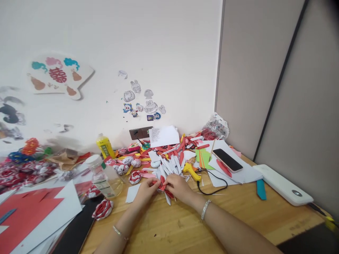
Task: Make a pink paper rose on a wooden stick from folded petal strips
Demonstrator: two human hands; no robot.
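My left hand (145, 192) and my right hand (179, 187) meet over the wooden table (185, 225), both pinching a small red and white folded paper piece (163, 187). Fingers of both hands are closed on it. Just behind lies a heap of white and red folded paper strips (169, 165). A yellow glue gun (192, 171) with a black cord lies right of my right hand. A silver bracelet is on each wrist.
A clear plastic bottle (102, 176) and a yellow bottle (105, 146) stand at left. Red and white paper roses (102, 209) and red sheets (29, 211) lie left. A phone (227, 159), a teal strip (261, 188) and a white flat device (283, 184) lie right. Stickers dot the wall.
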